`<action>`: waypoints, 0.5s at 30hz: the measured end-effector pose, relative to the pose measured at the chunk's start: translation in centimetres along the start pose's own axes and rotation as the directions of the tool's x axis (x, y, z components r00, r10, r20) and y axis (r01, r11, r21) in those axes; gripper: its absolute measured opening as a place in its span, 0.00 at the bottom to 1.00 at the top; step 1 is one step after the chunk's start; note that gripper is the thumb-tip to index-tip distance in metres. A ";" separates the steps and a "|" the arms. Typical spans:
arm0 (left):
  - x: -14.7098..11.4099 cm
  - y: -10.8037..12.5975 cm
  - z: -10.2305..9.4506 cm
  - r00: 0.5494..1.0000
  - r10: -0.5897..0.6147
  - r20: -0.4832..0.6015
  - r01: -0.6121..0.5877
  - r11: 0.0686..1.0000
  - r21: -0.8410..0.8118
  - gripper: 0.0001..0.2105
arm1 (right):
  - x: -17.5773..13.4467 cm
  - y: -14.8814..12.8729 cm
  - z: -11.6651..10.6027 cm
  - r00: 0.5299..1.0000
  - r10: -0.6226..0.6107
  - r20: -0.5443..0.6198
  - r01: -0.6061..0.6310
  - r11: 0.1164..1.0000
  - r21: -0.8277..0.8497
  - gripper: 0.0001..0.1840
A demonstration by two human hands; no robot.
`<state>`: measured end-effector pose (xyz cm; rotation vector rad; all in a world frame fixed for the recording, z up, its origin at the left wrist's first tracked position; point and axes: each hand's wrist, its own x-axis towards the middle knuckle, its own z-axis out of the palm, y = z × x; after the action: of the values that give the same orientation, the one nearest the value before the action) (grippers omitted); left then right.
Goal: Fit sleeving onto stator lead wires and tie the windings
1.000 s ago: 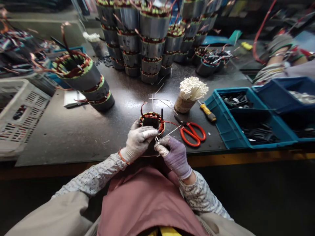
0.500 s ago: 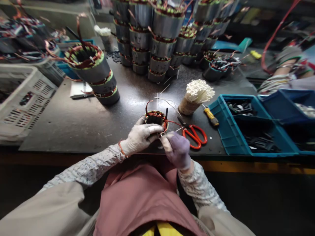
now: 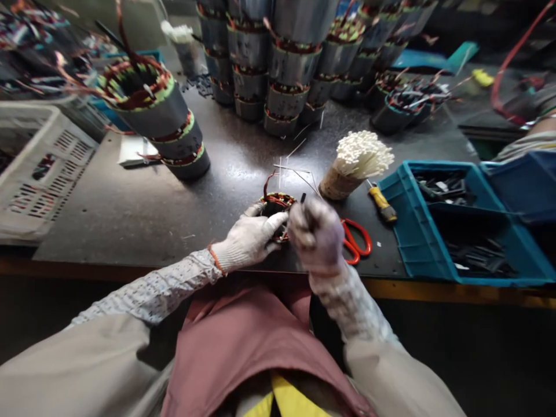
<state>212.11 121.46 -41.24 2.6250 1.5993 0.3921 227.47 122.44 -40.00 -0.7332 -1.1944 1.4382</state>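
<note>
A motor stator with copper windings stands on the dark table before me, one copper lead rising from its far side. My left hand, in a white glove, is closed around its near left side, thumb and fingers at the rim. Beside its right edge my right hand, in a white and purple glove, is raised in a fist; what it pinches, if anything, I cannot make out. A short black sleeve pokes up behind that fist. Red-handled scissors lie partly hidden to the right of it.
White ties stand bundled in a holder, with a yellow-handled screwdriver alongside. Blue bins of black pieces sit right. Stacked stators fill the back; another stack leans left near a white crate. A co-worker's sleeve shows at right.
My right hand has risen from the stator's near rim and turned into a fist, now covering part of the scissors. My left hand stays on the stator. The view has shifted slightly.
</note>
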 end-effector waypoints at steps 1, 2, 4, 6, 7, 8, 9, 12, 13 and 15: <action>-0.1 0.0 0.0 1.000 0.001 0.007 -0.001 1.000 0.001 0.31 | 1.2 0.0 0.1 0.993 -0.072 -0.094 0.065 0.995 -0.077 0.21; -0.5 0.1 -0.2 1.000 0.012 0.015 -0.012 1.000 0.000 0.31 | 1.9 0.3 0.0 0.982 -0.120 -0.148 0.102 0.987 -0.125 0.19; -1.6 0.4 -0.6 0.999 0.040 -0.019 -0.040 0.999 0.023 0.30 | 1.3 1.4 -0.8 0.946 -0.231 -0.227 0.179 0.957 -0.228 0.14; -3.1 0.8 -1.1 0.993 0.032 -0.117 -0.020 0.995 0.100 0.28 | -1.0 3.2 -1.9 0.918 -0.332 -0.214 0.244 0.903 -0.353 0.14; -3.8 1.0 -1.4 0.989 0.005 -0.150 0.018 0.988 0.151 0.26 | -2.4 4.2 -2.5 0.912 -0.376 -0.165 0.276 0.859 -0.431 0.17; -4.2 1.1 -1.8 0.988 -0.037 -0.151 0.068 0.977 0.203 0.23 | -3.5 5.1 -2.8 0.908 -0.409 -0.088 0.313 0.804 -0.506 0.20; -4.4 1.2 -2.2 0.990 -0.086 -0.113 0.113 0.961 0.252 0.21 | -4.2 5.9 -3.0 0.901 -0.434 0.003 0.359 0.741 -0.567 0.22; -3.2 0.7 -4.0 0.980 -0.131 0.150 0.067 0.926 0.371 0.16 | -3.9 7.3 -2.5 0.836 -0.504 0.217 0.501 0.541 -0.675 0.20; -2.4 0.3 -4.7 0.969 -0.095 0.230 -0.003 0.920 0.391 0.15 | -3.1 7.4 -2.3 0.818 -0.517 0.251 0.527 0.499 -0.688 0.17; -0.5 -0.7 -6.0 0.933 0.030 0.359 -0.182 0.899 0.397 0.13 | -1.2 7.2 -2.4 0.804 -0.508 0.311 0.559 0.465 -0.687 0.13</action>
<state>209.90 120.81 -35.59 2.8733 1.5630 -0.4558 227.46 122.51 -47.67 -0.7476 -1.9100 0.3662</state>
